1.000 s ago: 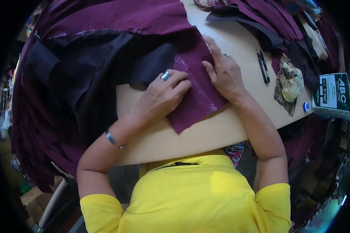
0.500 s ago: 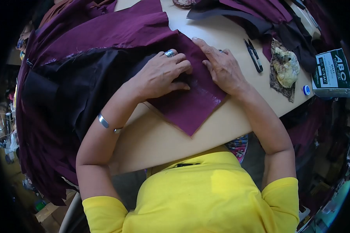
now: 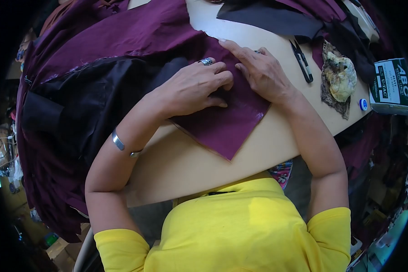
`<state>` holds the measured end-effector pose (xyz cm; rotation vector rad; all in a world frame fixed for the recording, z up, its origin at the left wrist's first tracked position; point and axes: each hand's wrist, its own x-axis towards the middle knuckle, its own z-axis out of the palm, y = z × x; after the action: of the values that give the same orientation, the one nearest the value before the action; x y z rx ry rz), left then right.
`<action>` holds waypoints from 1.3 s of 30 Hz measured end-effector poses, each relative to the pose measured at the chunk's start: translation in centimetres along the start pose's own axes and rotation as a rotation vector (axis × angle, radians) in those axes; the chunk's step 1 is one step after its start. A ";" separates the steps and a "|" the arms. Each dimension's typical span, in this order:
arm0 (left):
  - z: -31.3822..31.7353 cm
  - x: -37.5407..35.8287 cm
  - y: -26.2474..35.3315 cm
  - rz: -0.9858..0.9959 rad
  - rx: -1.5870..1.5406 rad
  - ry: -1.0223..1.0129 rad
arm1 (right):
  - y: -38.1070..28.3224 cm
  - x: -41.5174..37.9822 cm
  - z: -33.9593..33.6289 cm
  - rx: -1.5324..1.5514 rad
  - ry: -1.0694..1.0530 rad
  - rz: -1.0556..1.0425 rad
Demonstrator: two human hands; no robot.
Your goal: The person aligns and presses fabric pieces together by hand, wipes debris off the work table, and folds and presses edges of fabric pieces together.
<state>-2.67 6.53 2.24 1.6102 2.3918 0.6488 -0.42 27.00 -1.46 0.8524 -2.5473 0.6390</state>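
Maroon cloth [image 3: 226, 136] lies across the pale table, its pointed corner toward the front edge. My left hand [image 3: 195, 86], with a ring, rests on it with fingers curled, thumb and fingertips apart, nothing visible between them. My right hand [image 3: 260, 72] lies on the cloth's right edge, index finger stretched toward its upper edge, thumb on the fabric; the other fingers are partly hidden. Black cloth [image 3: 95, 99] joins the maroon cloth along a frayed seam at the left.
Black thread snips [image 3: 301, 61] lie right of my right hand. Beside them are a yellowish lump [image 3: 340, 77] on patterned cloth, a small blue-and-white round item [image 3: 363, 104] and a green ABC box [image 3: 392, 86]. More dark cloth [image 3: 267, 18] sits at the back.
The view has shifted slightly. My left hand has moved a little to the right over the cloth. My right hand keeps nearly the same pose at the cloth's edge.
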 end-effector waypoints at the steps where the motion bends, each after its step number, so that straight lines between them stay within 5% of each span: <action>1: 0.1 0.1 0.0 -0.017 -0.015 -0.008 | 0.2 0.2 0.2 0.007 0.024 -0.016; 7: -1.2 0.1 1.0 -0.141 0.162 -0.095 | -0.2 0.0 0.0 -0.028 -0.003 0.037; 13: 0.0 -3.7 -2.6 -0.346 0.510 0.229 | -0.1 -0.1 0.2 0.002 0.060 0.011; 19: 0.8 -5.2 0.7 -0.598 0.301 0.236 | 0.2 -0.2 -0.4 0.072 0.041 -0.061; 25: -0.6 -6.5 0.4 -0.430 0.182 0.408 | 0.4 -0.5 -0.6 0.050 -0.001 -0.043; 27: -1.1 -6.1 1.2 -0.208 0.315 0.495 | 0.3 -0.5 -0.7 0.060 0.008 -0.028; 39: -0.4 -0.8 1.2 -0.118 0.035 0.037 | -0.4 -0.9 -0.9 0.064 0.013 0.064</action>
<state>-1.48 6.09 3.10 1.4689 2.5159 0.6233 0.65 27.64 -0.99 0.7886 -2.5639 0.7465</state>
